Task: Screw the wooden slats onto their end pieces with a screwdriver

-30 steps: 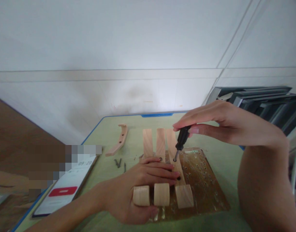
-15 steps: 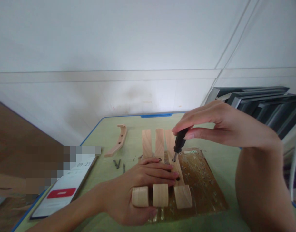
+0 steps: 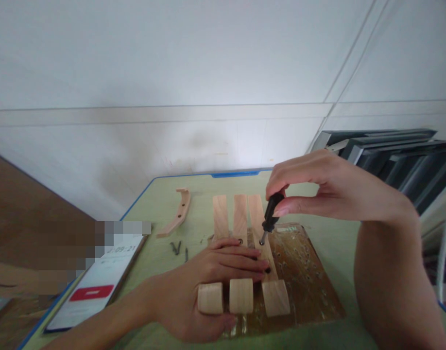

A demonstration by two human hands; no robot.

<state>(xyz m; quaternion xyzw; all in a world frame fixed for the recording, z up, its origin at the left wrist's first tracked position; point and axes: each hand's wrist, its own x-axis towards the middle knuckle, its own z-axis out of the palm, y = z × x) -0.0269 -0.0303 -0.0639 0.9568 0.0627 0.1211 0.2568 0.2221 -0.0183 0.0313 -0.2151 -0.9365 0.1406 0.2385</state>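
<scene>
Lower centre: left hand (image 3: 204, 273) flat, fingers outstretched, across three wooden pieces (image 3: 276, 298). Right hand (image 3: 312, 183) pinches screwdriver (image 3: 271, 215), tip at a screw (image 3: 262, 243); its lean could cause slipping, jabbing nearby fingers.

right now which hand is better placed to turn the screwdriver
The right hand, I'd judge: it grips the screwdriver, whose tip sits at the upper hole of the rightmost wooden strip. The left hand lies across the strips and seems to brace them.
</scene>
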